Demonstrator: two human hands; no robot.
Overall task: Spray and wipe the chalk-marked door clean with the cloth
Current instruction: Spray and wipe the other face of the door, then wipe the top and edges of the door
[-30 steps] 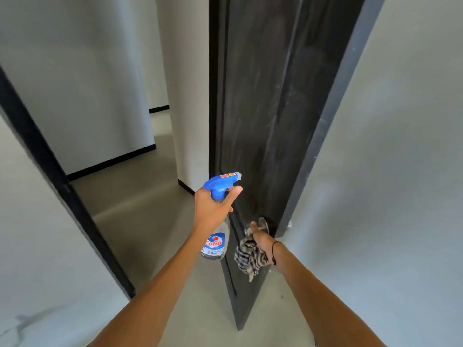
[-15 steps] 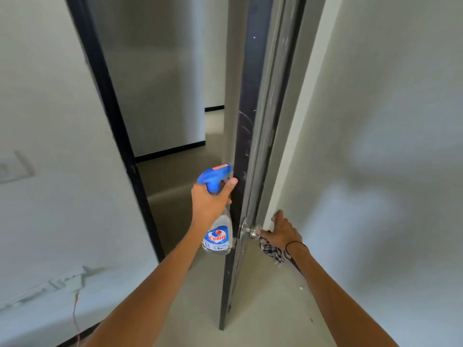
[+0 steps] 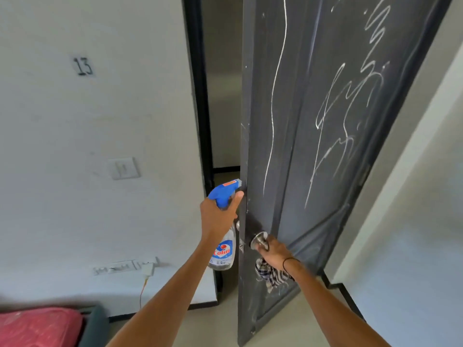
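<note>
Head camera looks down along both forearms at a dark door (image 3: 325, 171) standing ajar, its near face crossed by white chalk marks (image 3: 345, 106): one long wavy line running down the left part, looping scribbles across the upper right. To the left of the door is a pale wall (image 3: 100, 121) with the number 13 (image 3: 83, 66) written on it, a switch plate (image 3: 123, 168) lower down, and a socket strip (image 3: 125, 266) near the skirting with a thin wire hanging from it. Something red (image 3: 37, 326) lies in the bottom left corner. Another pale wall (image 3: 413, 221) closes the right side, and the floor (image 3: 310, 319) below is light.

A clear spray bottle (image 3: 223, 249) with a blue trigger head and a "Colin" label hangs upright just beside the door's free edge, its nozzle almost at that edge. The left hand (image 3: 217, 216) has its grip curled round the bottle's neck, thumb stretched up along the trigger head.

A checked cloth (image 3: 271, 274) hangs bunched beneath the right hand (image 3: 275, 251), against the lower door face. That hand's grip is closed round the metal door knob (image 3: 259, 240), with the cloth tucked under the palm; how the fingers catch the cloth is hidden. A thin dark band (image 3: 288, 262) circles the right wrist.
</note>
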